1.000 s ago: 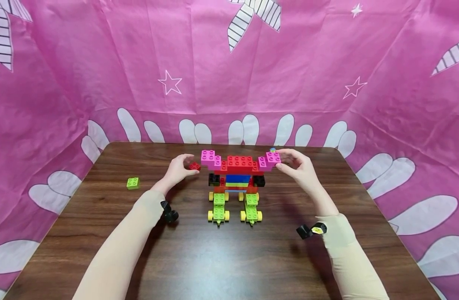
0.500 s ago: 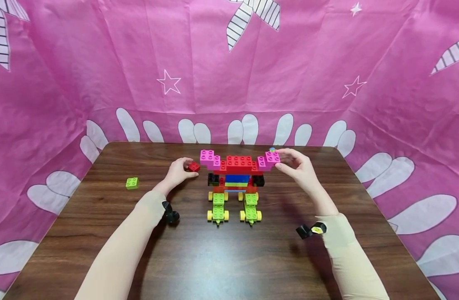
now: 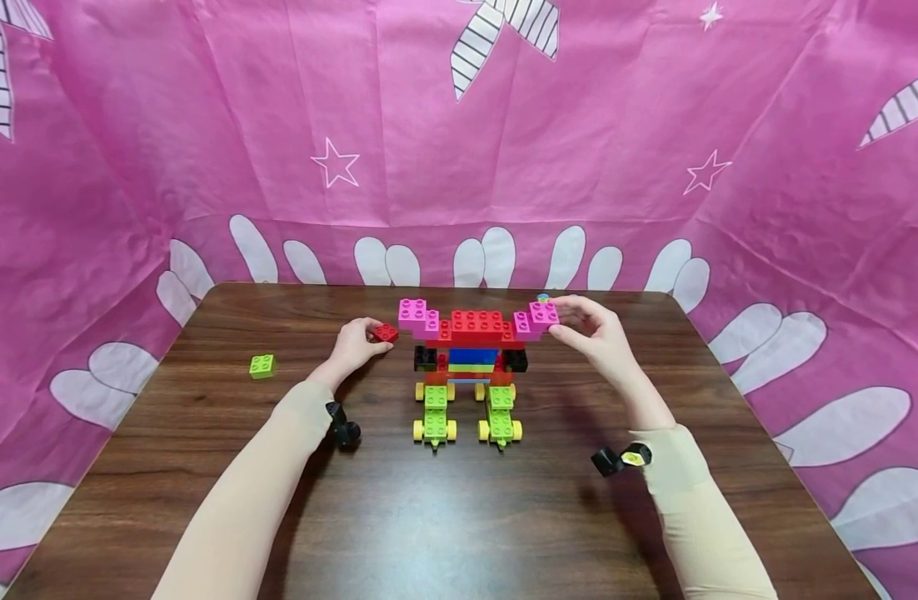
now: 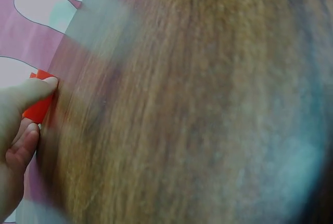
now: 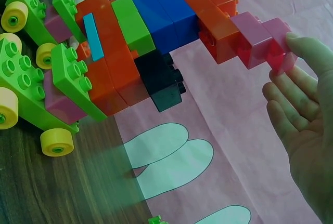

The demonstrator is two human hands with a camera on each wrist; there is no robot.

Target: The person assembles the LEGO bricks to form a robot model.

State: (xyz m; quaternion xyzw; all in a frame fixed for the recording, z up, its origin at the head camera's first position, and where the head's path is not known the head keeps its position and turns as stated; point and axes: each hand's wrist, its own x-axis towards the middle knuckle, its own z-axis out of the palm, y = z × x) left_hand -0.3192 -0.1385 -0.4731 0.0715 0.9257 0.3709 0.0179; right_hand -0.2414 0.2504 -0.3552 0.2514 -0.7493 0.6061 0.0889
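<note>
Between the thumb and fingers of my left hand (image 3: 351,346) I pinch a small red brick (image 3: 385,332), left of the built figure. The left wrist view shows this red brick (image 4: 40,99) only partly, with the thumb over it. The figure stands on two green wheeled bases (image 3: 436,417) with yellow wheels. Its body has red bricks (image 3: 477,321), a blue block (image 5: 164,16) and black side bricks (image 5: 160,81). Pink stepped bricks (image 3: 412,312) spread from both upper sides. My right hand (image 3: 597,329) pinches the outermost pink brick (image 3: 545,313) on the right.
A loose lime green brick (image 3: 261,366) lies on the brown table (image 3: 429,525) at the left. A small blue and green piece (image 3: 543,297) shows behind the right hand, partly hidden. Pink cloth (image 3: 429,167) with printed stars surrounds the table's back and sides.
The left hand's fingers have closed round the red brick, which has been turned and lifted slightly. The right hand keeps its hold on the pink brick. The figure stays in place.
</note>
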